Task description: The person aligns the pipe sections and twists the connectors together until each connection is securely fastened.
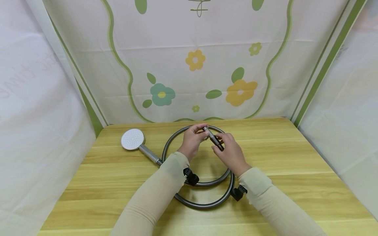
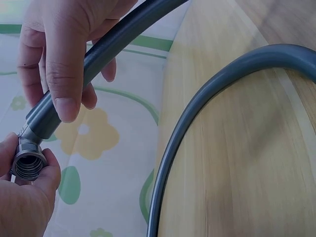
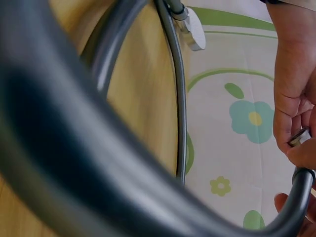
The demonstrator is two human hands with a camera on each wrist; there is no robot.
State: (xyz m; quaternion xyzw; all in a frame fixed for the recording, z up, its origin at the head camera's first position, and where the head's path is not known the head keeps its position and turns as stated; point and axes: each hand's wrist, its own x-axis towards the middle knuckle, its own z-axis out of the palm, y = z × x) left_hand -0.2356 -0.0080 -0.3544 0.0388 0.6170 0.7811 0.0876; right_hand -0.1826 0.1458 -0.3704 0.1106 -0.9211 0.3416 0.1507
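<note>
A dark grey shower hose point(image 1: 203, 206) lies in loops on the table, one end raised between both hands. My left hand point(image 1: 190, 141) pinches the metal nut at that end; in the left wrist view the threaded opening of the nut point(image 2: 28, 167) faces the camera. Just below, my right hand point(image 1: 232, 154) holds the hose by its dark end sleeve point(image 2: 44, 117) between thumb and fingers. On the left, a shower head point(image 1: 132, 139) with a white round face and grey handle point(image 1: 149, 154) lies joined to the hose's other end.
The wooden table point(image 1: 118, 190) meets a white floral cloth point(image 1: 195, 82) at the back, with white cloth walls on both sides. Hose loops lie beneath both forearms. A small black camera point(image 1: 191, 177) sits at the left wrist, another camera point(image 1: 238, 193) at the right.
</note>
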